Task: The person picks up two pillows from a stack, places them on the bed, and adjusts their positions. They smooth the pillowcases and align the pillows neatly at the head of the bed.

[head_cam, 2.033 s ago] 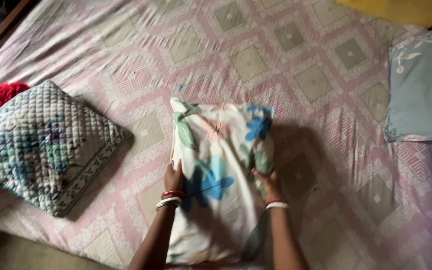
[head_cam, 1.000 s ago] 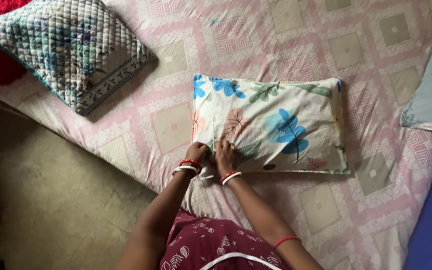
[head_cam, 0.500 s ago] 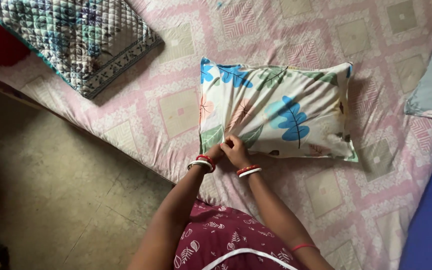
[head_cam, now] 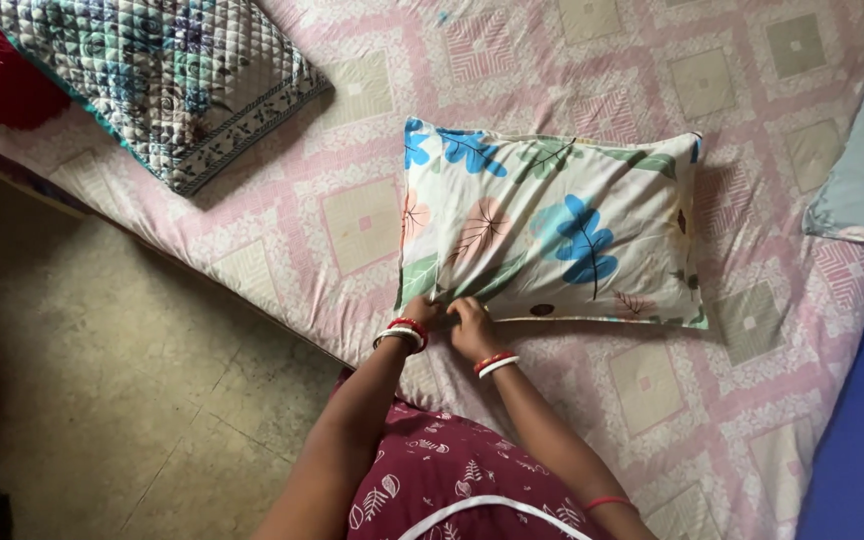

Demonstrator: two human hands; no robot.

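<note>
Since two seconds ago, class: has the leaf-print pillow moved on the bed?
Yes. The leaf-print pillow stood on end then; now it lies flat, long side across the pink bedsheet.

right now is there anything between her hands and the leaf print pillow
Nothing visible. The left hand and right hand both rest on the near edge of the leaf-print pillow, fingers pinching its cover.

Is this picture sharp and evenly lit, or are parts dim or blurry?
In the head view, light is soft and even on the leaf-print pillow and pink bedsheet, with no glare; the floor at lower left is dimmer. The pillow casts a faint shadow on its right side. The left hand and right hand look slightly soft; the picture corners stretch a little.
</note>
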